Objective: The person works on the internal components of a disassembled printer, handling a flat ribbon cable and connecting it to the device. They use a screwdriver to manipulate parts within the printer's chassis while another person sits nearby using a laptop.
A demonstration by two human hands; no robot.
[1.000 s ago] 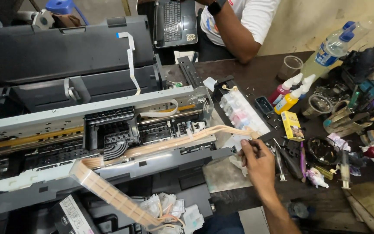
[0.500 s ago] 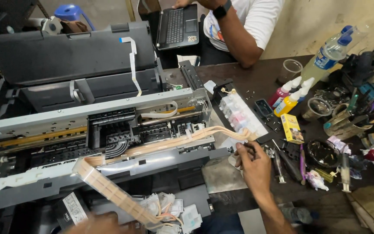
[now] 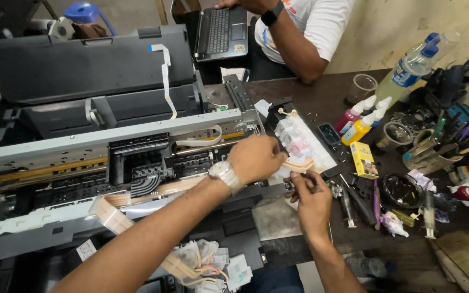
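An opened printer [image 3: 82, 141] lies in front of me with its black carriage [image 3: 137, 163] exposed. A flat bundle of pale ink tubes [image 3: 153, 190] runs from the carriage area to the right. My left hand [image 3: 256, 157], with a wristwatch, reaches across the printer and closes on the bundle's right end beside the clear ink tank block [image 3: 299, 138]. My right hand [image 3: 310, 198] sits just below it and pinches the same tube end [image 3: 301, 165]. White cartridges with tubes [image 3: 207, 260] hang at the printer's front edge.
Small ink bottles [image 3: 362, 122], a yellow box [image 3: 363, 159], a plastic cup [image 3: 362, 87], a water bottle [image 3: 413, 68], a syringe [image 3: 429, 214] and several tools crowd the dark table [image 3: 321, 103]. Another person's arm [image 3: 294, 43] rests by a laptop [image 3: 221, 30].
My left hand has come into view and reached across the printer to the tube end. My right hand stays by the ink tank, now pinching the tubes.
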